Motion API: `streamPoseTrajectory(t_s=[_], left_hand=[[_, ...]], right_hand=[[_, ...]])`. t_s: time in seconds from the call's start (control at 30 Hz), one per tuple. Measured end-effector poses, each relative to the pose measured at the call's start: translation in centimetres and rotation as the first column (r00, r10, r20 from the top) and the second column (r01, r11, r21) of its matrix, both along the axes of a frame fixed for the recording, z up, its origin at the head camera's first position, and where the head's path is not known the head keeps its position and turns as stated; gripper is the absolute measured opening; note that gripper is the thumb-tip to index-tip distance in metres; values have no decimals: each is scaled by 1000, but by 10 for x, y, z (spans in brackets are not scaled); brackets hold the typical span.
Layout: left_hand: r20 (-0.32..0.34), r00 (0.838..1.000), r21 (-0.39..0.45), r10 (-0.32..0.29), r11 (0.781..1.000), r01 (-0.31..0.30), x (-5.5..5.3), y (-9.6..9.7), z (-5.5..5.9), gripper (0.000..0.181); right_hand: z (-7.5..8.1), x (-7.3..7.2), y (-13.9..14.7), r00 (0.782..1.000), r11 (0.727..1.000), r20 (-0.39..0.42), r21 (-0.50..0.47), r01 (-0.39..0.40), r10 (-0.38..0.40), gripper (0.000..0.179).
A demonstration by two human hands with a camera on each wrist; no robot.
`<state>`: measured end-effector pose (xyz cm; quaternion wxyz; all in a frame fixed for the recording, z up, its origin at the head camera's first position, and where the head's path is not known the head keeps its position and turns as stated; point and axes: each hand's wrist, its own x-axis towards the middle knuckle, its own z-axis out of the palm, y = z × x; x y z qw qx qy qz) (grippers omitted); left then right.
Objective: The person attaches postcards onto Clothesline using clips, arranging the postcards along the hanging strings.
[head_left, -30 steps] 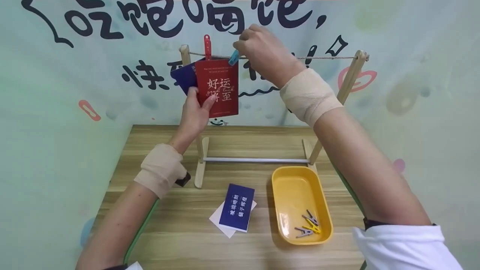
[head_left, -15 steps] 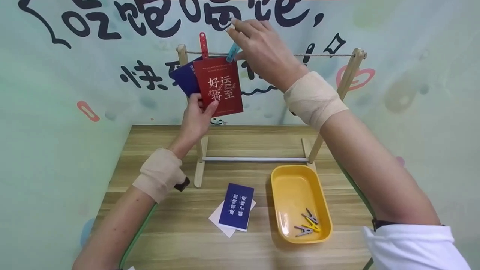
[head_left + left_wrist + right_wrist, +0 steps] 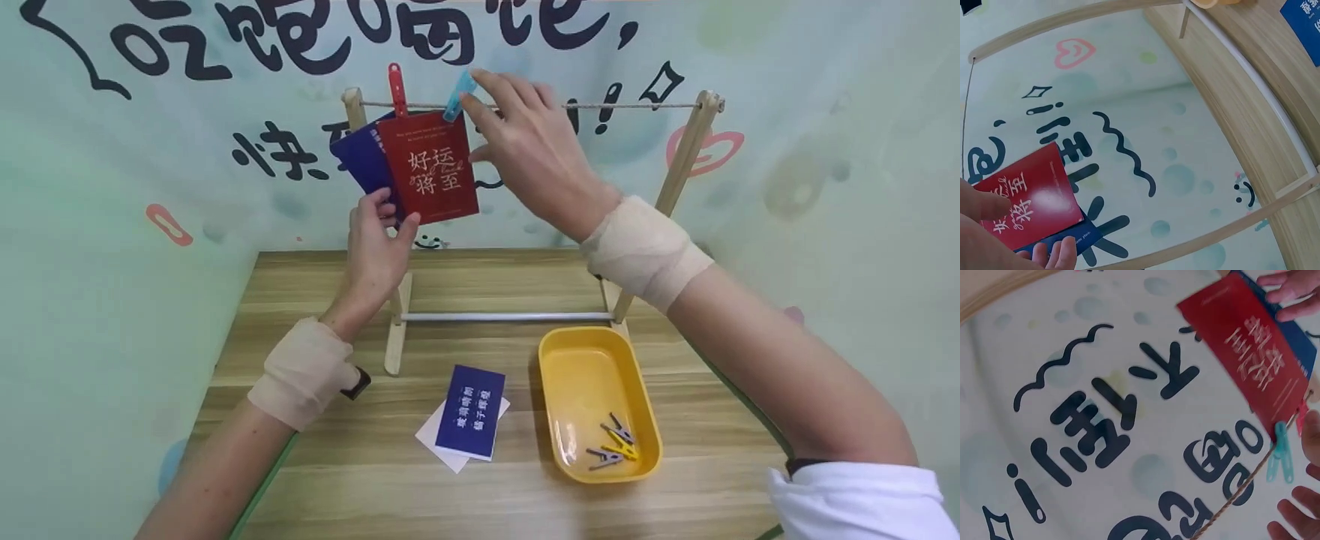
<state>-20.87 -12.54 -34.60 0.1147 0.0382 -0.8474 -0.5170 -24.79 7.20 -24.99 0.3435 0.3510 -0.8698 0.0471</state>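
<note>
A red card [image 3: 431,169] with white characters hangs from the rope of a wooden stand, overlapping a tilted dark blue card [image 3: 364,154]. A red clothespin [image 3: 397,88] grips the top edge at the left. Near the red card's upper right corner a light blue clothespin [image 3: 1280,449] is clipped on the rope. My right hand [image 3: 536,146] is beside that clothespin, fingers spread and holding nothing; the right wrist view shows its handles free. My left hand [image 3: 379,244] is at the cards' lower left, its thumb and fingers loosely parted at their edges.
The rope [image 3: 630,106] runs between two wooden posts [image 3: 686,161], with a white bar [image 3: 510,317] low between the feet. On the table [image 3: 315,465] lie a blue card [image 3: 471,412] over a white one, and a yellow tray [image 3: 581,390] holding several small clothespins [image 3: 619,442].
The right hand has let go of the blue clothespin and drawn back slightly right and down. The left hand has loosened from the cards and slid down and left.
</note>
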Motion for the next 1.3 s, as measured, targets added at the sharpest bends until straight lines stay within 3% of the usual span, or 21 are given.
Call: streamPoseTrajectory(t_s=[0.2, 0.37, 0.7, 1.03, 1.3], left_hand=[[-9, 1000, 37, -6, 999, 6, 16, 3, -2, 58], [-20, 997, 72, -70, 995, 71, 31, 7, -5, 56], [-45, 986, -1, -158, 987, 158, 58, 26, -24, 52], [-84, 970, -86, -227, 972, 219, 66, 51, -40, 49], [-136, 961, -175, -239, 961, 214, 69, 58, -54, 45]], right_hand=[[-15, 15, 11, 999, 999, -50, -41, -22, 19, 47], [-28, 27, 22, 1000, 997, -29, -71, -9, 7, 47], [-58, 51, 46, 1000, 996, -8, -90, 17, -18, 48], [-88, 69, 66, 998, 998, -18, 7, 67, -67, 49], [-112, 81, 74, 999, 997, -5, 59, 52, -52, 49]])
